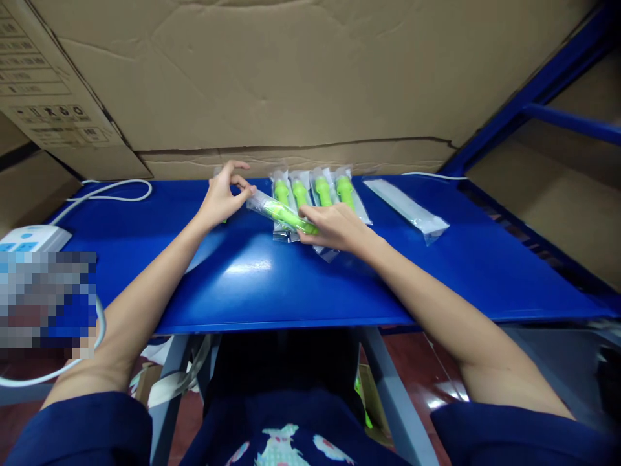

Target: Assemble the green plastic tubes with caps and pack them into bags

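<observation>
A bright green tube-like item in a clear plastic bag (284, 215) lies slantwise between my hands, just above the blue table. My right hand (334, 226) is closed around its lower right end. At the upper left end, the thumb and a finger of my left hand (224, 197) pinch the clear plastic. Behind and partly under my right hand, several similar green items in clear bags (322, 188) lie side by side in a row. A bit of green and some clear plastic show below my left hand, mostly hidden by it.
A flat, pale plastic packet (407, 206) lies right of the row on the blue table (272, 298). A white power strip (41, 238) with white cables sits at the left. Tall cardboard (291, 77) stands behind, and a blue metal frame (577, 122) at the right.
</observation>
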`<state>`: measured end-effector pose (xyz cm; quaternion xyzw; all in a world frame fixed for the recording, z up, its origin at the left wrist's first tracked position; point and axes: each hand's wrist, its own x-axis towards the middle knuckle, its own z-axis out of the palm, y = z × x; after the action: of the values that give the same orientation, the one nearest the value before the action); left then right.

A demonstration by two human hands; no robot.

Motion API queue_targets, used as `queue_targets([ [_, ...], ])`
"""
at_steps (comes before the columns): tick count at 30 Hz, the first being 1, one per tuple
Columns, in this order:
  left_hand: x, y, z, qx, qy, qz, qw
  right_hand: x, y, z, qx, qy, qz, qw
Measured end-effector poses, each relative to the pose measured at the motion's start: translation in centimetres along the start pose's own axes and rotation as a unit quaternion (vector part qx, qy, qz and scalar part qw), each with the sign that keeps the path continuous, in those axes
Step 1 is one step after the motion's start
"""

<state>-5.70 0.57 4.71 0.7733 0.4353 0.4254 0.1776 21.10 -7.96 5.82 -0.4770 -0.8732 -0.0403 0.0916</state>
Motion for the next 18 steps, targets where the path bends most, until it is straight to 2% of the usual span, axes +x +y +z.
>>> queue_targets([
  [3,0.2,-0.7,-0.4,-0.054,-0.05,0.044,0.996,-0.1,0.9,0.4,0.003,0.029,-0.013,0.999],
  [5,0.4,-1.1,-1.1,-0.053,-0.08,0.068,0.993,-0.1,1.7,0.6,0.001,0.044,-0.019,0.999],
  [8,0.7,-1.2,-2.5,0.029,-0.093,0.1,0.99,-0.1,2.9,0.4,-0.005,0.061,-0.012,0.998],
  [11,0.8,-1.0,-3.4,0.116,-0.079,0.103,0.985,-0.1,3.9,0.0,-0.011,0.085,0.006,0.996],
  [18,0.7,-1.3,-3.4,0.241,-0.071,0.114,0.961,-0.1,4.4,0.0,0.026,0.114,-0.015,0.993],
])
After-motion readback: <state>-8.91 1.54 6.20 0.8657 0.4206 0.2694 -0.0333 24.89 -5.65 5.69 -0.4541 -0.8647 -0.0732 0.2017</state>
